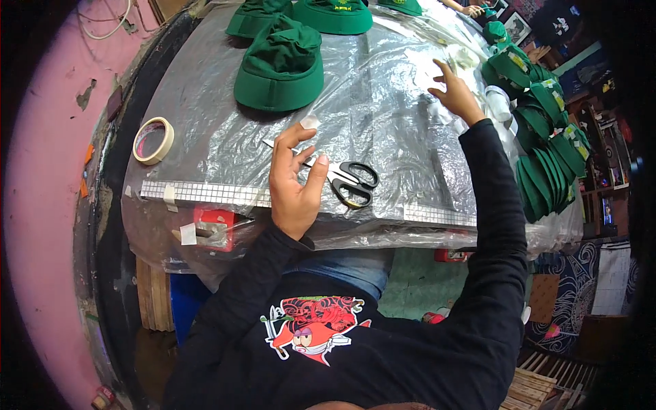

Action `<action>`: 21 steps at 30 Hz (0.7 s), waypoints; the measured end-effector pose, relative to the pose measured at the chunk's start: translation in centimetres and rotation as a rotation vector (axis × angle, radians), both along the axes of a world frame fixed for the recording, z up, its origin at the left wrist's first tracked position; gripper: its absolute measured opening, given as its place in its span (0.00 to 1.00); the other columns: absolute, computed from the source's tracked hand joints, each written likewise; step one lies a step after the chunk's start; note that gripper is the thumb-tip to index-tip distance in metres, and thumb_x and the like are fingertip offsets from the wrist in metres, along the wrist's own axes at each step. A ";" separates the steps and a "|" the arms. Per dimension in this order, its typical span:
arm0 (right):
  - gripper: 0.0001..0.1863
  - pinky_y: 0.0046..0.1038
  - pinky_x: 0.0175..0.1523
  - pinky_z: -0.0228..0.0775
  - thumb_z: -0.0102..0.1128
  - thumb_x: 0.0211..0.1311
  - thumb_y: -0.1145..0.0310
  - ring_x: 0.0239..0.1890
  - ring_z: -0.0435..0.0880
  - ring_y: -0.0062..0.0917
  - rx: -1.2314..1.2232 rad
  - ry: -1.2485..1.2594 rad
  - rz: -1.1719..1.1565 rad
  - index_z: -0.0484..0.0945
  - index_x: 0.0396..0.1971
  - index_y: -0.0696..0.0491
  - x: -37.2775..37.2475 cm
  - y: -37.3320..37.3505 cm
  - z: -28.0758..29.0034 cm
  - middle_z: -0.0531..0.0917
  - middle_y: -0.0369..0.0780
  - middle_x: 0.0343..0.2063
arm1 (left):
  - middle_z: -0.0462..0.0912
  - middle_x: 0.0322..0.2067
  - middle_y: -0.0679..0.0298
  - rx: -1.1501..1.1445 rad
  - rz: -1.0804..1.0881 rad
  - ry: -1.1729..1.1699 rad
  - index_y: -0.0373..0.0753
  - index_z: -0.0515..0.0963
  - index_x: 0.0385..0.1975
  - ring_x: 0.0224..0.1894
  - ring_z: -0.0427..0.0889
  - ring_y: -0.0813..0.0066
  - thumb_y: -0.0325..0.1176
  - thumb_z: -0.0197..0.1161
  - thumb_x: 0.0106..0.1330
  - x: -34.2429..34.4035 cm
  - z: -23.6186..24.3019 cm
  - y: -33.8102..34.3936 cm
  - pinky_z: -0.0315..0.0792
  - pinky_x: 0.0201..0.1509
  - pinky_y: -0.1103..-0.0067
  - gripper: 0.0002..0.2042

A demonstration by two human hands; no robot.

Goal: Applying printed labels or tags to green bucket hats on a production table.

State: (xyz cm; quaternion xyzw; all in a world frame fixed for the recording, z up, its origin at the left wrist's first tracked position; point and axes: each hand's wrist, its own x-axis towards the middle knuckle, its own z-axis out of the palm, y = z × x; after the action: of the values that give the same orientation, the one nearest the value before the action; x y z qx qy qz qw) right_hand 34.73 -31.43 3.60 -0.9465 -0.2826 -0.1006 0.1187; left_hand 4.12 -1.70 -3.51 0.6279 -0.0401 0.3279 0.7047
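Observation:
My left hand [298, 179] is open over the plastic-covered table [369, 89], its fingers curved and apart; a small white piece [309, 121] shows at its index fingertip, whether attached I cannot tell. Just beside it, partly hidden, lie black-handled scissors [355, 181]. A green cap [277, 75] sits beyond that hand, and a roll of cream tape [152, 140] lies to its left. My right hand [451, 87] reaches out, open with fingers spread, near white scraps [466, 57] and a white roll [498, 102] at the table's right.
More green caps [331, 17] are along the far edge; several stacked ones [536, 178] line the right side. A gridded ruler strip [205, 193] runs along the near edge. A pink wall [51, 171] borders the left. Another person's hand [471, 10] shows at the far right corner.

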 end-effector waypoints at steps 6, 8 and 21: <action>0.39 0.45 0.56 0.75 0.70 0.61 0.61 0.51 0.83 0.54 -0.054 0.059 -0.070 0.61 0.70 0.50 3.5 -1.7 -3.1 0.85 0.56 0.47 | 0.72 0.61 0.51 0.134 0.025 0.023 0.35 0.73 0.56 0.62 0.75 0.58 0.27 0.62 0.68 -0.4 0.2 0.2 0.75 0.61 0.67 0.17; 0.36 0.44 0.54 0.76 0.68 0.63 0.62 0.49 0.84 0.53 0.004 0.079 -0.016 0.64 0.69 0.50 3.4 -1.7 -3.1 0.85 0.56 0.47 | 0.72 0.61 0.50 0.139 0.038 0.026 0.35 0.73 0.56 0.61 0.76 0.58 0.27 0.62 0.68 -0.5 0.2 0.3 0.75 0.61 0.67 0.17; 0.21 0.45 0.43 0.77 0.54 0.71 0.68 0.39 0.87 0.47 -0.072 -0.223 0.012 0.71 0.62 0.43 1.6 -0.6 -1.9 0.88 0.48 0.37 | 0.71 0.61 0.53 0.130 -0.042 0.029 0.36 0.72 0.57 0.63 0.74 0.62 0.25 0.61 0.68 -0.6 0.3 0.4 0.73 0.63 0.68 0.18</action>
State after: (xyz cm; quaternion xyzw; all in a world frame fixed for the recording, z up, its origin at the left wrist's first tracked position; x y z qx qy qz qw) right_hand 36.30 -32.07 1.69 -0.9314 -0.3033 -0.1942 0.0530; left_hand 3.57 -1.29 -3.23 0.6760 -0.0643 0.3008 0.6697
